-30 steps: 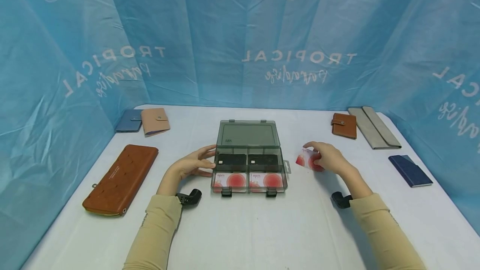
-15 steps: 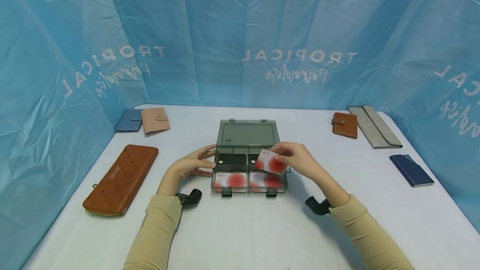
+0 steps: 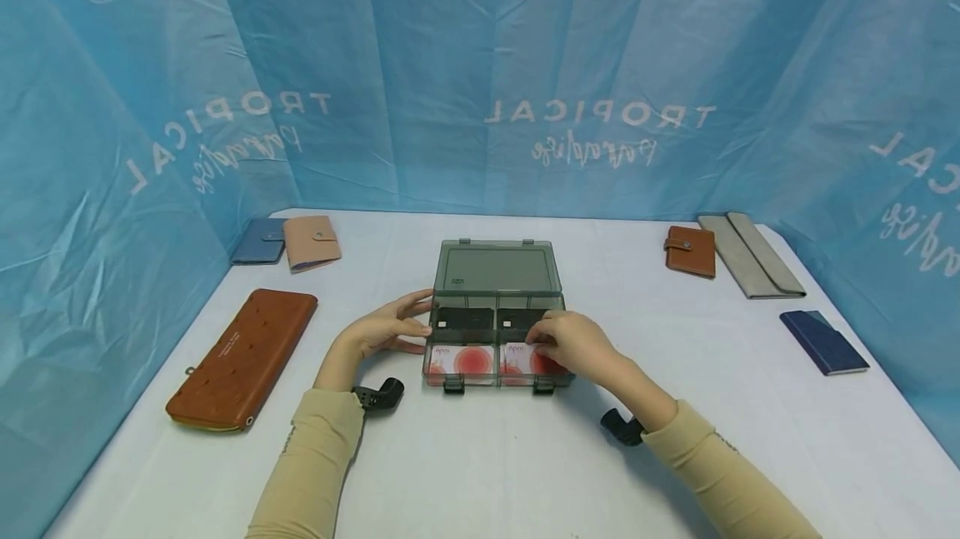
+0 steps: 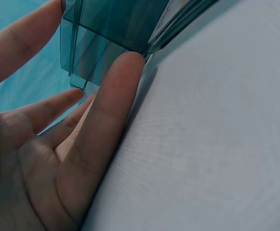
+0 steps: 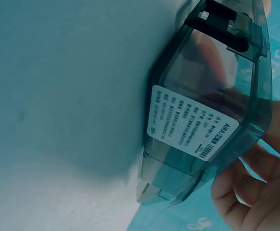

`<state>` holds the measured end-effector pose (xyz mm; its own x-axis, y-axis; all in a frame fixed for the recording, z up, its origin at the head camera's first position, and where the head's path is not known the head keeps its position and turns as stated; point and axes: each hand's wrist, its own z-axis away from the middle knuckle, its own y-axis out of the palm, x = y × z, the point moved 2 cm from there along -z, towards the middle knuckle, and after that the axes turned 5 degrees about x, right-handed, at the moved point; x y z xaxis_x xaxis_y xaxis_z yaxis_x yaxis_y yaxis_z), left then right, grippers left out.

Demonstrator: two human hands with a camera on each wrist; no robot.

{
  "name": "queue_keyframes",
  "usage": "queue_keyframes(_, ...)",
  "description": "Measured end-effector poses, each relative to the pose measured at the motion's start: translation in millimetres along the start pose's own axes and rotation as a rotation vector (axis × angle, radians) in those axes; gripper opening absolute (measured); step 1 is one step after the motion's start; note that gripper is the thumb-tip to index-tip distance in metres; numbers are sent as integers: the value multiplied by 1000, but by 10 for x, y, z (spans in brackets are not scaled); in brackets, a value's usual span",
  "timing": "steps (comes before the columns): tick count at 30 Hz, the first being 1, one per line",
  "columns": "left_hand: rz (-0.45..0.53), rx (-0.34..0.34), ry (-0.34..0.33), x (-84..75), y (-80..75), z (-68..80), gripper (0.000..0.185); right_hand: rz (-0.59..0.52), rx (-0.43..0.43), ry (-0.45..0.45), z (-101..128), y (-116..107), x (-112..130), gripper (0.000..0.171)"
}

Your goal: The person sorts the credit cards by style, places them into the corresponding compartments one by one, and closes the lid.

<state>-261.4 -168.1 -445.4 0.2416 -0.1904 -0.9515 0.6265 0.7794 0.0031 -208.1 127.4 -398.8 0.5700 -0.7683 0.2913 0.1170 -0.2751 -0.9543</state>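
Note:
A translucent green compartment box (image 3: 498, 267) stands with its lid raised at the middle of the table. My left hand (image 3: 381, 327) steadies its left side with extended fingers; in the left wrist view a fingertip of that hand (image 4: 89, 144) touches the box's lower edge. Over the front right compartment, my right hand (image 3: 583, 347) pinches the corner of a red-and-white card (image 3: 519, 358), which lies with similar cards there. Red-and-white cards (image 3: 461, 360) fill the front left compartment. Black cards (image 3: 465, 324) occupy both back compartments. A white label (image 5: 193, 122) shows on the box's side in the right wrist view.
On the left lie a long brown wallet (image 3: 243, 360), a blue wallet (image 3: 258, 242) and a beige wallet (image 3: 311, 242). To the right are a small brown wallet (image 3: 692, 252), a grey flat case (image 3: 750, 256) and a navy card holder (image 3: 823, 343). Blue curtains enclose the table.
My right hand has carried the red-and-white card leftward from the table beside the box, then down into the front right compartment. The left hand has stayed against the box.

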Motion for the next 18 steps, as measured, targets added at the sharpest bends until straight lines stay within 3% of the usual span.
queue_keyframes(5,-31,9,7,12,1,25,88,124,-47,-66,4,-7,38,13)
queue_keyframes(8,-17,-8,-11,15,9,17,86,68,-18,-14,-5,-60,14,12)
queue_keyframes(14,28,-31,-39,-1,28,-21,82,-242,-64,233,-224,-279,-350,25)
queue_keyframes(18,31,-33,-42,-1,22,-19,83,-552,23,386,-501,-264,-716,52)
